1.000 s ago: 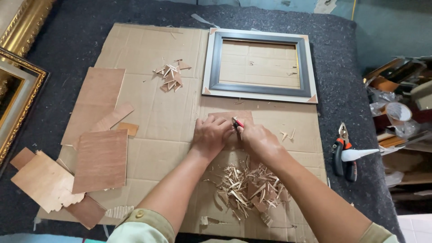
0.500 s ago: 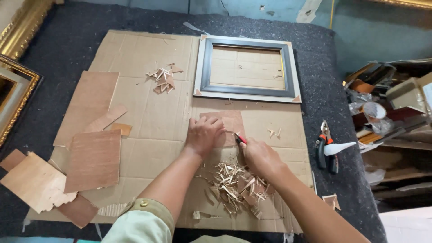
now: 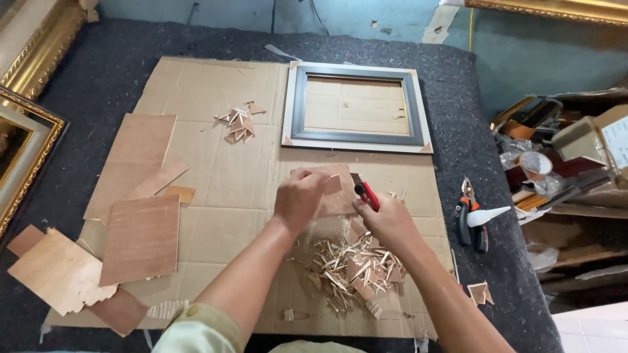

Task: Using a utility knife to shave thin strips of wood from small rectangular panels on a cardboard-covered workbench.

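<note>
My left hand presses down on a thin brown wood piece lying on the cardboard sheet. My right hand grips a red utility knife, its blade at the wood piece's right edge. A heap of wood shavings and strips lies just below both hands. A grey picture frame with small corner wedges lies flat beyond the hands.
Plywood sheets and offcuts lie at the left on the cardboard. A small pile of wood triangles sits near the frame. Pliers and a white-handled tool rest at the right. Gilded frames lean at the left; cluttered shelves at the right.
The camera view has shifted slightly. Both hands stay on the wood piece, with the knife moved a little along its right edge.
</note>
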